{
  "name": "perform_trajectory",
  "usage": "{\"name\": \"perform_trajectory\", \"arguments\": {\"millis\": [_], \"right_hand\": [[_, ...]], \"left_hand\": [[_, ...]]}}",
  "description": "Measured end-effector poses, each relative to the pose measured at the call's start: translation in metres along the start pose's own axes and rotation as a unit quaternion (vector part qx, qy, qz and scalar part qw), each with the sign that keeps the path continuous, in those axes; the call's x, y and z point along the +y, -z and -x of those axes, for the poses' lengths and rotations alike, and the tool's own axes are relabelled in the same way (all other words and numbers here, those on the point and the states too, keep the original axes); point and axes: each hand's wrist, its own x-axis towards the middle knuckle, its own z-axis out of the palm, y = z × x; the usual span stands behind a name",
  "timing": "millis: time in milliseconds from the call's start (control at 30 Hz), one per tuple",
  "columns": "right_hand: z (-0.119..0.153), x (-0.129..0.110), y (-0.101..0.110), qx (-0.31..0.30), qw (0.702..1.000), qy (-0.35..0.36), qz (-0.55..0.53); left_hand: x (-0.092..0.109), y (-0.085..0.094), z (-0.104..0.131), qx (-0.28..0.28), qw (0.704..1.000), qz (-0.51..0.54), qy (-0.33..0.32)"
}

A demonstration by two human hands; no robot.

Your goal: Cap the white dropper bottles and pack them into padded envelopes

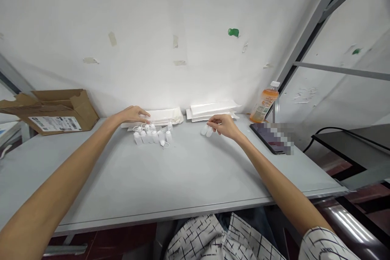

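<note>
Several small white plastic dropper bottles [154, 136] stand bunched together left of the middle of the table, some with thin looped cap straps. My left hand [133, 114] reaches over the back left of this bunch, fingers and thumb apart; whether a fingertip touches a bottle I cannot tell. To the right, my right hand [224, 125] has its thumb and fingers pinched at the upper ends of two more small white bottles [205, 131], tilted at the table surface. Its fingers partly hide them.
Stacks of flat white packets [164, 116] and white sheets [210, 109] lie along the wall. An open cardboard box [57, 111] sits at the back left. An orange drink bottle [264, 103] and a phone [269, 138] are on the right of the grey table [170, 187].
</note>
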Motion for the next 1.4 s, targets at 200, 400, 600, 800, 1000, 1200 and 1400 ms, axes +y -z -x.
{"name": "perform_trajectory", "arguments": {"millis": [200,400,600,800,1000,1200,1400], "right_hand": [[0.015,0.016,0.022,0.035,0.999,-0.016,-0.031],[0.026,0.029,0.039,0.062,0.995,-0.032,-0.072],[0.036,0.048,0.060,0.115,0.987,-0.043,-0.104],[0.037,0.071,0.074,0.176,0.979,-0.069,-0.073],[0.038,0.072,0.075,0.199,0.973,-0.074,-0.085],[0.036,0.072,0.069,0.189,0.975,-0.094,-0.075],[0.037,0.077,0.062,0.197,0.972,-0.127,-0.012]], "left_hand": [[-0.002,0.003,0.001,0.005,0.998,0.050,-0.021],[0.027,0.008,-0.001,0.206,0.972,-0.109,0.017],[0.107,0.041,0.014,0.441,0.879,-0.181,-0.026],[0.227,0.000,0.061,0.477,0.823,-0.205,-0.230],[0.255,-0.074,0.092,0.352,0.854,-0.218,-0.314],[0.248,-0.089,0.091,0.191,0.939,-0.109,-0.263],[0.252,-0.112,0.054,0.201,0.950,-0.035,-0.238]]}}
